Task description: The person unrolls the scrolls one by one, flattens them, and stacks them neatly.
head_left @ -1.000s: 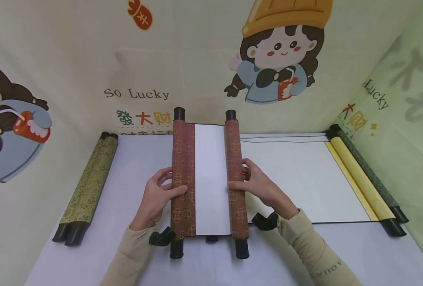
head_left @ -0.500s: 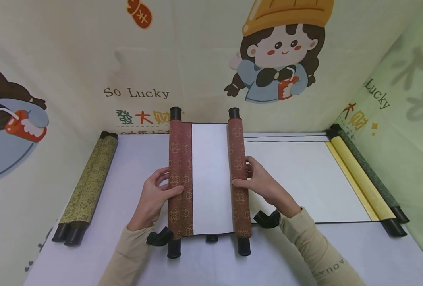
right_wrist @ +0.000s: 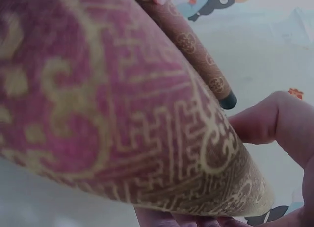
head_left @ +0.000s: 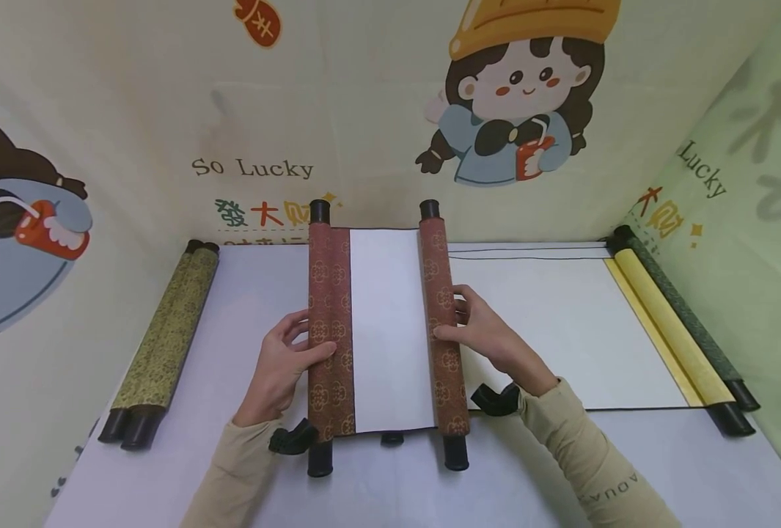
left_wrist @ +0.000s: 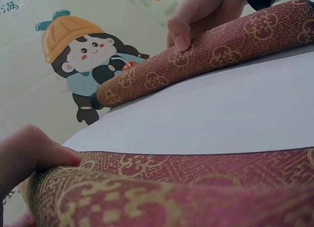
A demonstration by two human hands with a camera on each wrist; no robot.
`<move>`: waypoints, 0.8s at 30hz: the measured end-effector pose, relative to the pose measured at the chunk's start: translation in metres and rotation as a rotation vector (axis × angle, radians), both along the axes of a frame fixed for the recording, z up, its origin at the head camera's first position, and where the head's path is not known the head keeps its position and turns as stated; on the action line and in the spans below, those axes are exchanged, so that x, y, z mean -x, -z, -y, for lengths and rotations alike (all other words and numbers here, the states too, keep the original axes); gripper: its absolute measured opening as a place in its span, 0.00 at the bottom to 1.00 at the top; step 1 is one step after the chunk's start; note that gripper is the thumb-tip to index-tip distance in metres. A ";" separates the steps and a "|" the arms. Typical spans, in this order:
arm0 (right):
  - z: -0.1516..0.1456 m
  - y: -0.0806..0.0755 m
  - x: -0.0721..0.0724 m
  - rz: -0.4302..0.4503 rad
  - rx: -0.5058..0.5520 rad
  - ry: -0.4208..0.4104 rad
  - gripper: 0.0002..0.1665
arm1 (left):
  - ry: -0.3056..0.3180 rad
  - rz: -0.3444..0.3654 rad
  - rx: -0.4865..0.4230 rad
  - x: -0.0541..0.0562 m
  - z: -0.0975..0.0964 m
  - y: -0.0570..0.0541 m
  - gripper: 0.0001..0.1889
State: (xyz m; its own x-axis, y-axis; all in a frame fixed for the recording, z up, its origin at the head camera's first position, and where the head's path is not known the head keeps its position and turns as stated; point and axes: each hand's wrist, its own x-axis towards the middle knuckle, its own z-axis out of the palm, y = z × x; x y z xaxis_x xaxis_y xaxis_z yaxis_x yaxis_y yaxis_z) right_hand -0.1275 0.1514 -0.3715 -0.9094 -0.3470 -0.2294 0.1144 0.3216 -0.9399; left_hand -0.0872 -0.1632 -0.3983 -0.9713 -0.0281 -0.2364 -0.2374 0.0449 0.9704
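A scroll (head_left: 393, 330) with red-brown patterned rolls and black end knobs hangs partly unrolled above the table, a strip of white paper showing between its two rolls. My left hand (head_left: 284, 367) grips the left roll (head_left: 320, 315), thumb across its front and fingers behind. Opposite it, my right hand (head_left: 492, 337) holds the right roll (head_left: 443, 293) the same way. In the left wrist view the right hand's thumb (left_wrist: 181, 38) lies on the far roll. The right wrist view shows the patterned roll (right_wrist: 147, 119) close up, with fingers curled beneath it.
An olive patterned scroll (head_left: 166, 337), rolled from both ends, lies at the left of the white table (head_left: 390, 499). On the right, a scroll with a yellow roll (head_left: 674, 330) lies spread out, its white paper (head_left: 548, 330) reaching behind my right hand. A dark green roll (head_left: 687, 315) lies beside it.
The two rolls have moved apart, the left one leftward and the right one rightward, so the white strip between them is wider. Both hands have kept their grip.
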 end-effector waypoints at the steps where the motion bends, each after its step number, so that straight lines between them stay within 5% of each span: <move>1: 0.000 0.000 0.000 0.006 0.003 0.001 0.47 | -0.001 -0.001 -0.001 0.000 0.000 0.000 0.41; 24: -0.010 -0.001 0.005 -0.035 -0.016 0.029 0.47 | -0.012 0.007 -0.012 -0.002 0.003 0.001 0.40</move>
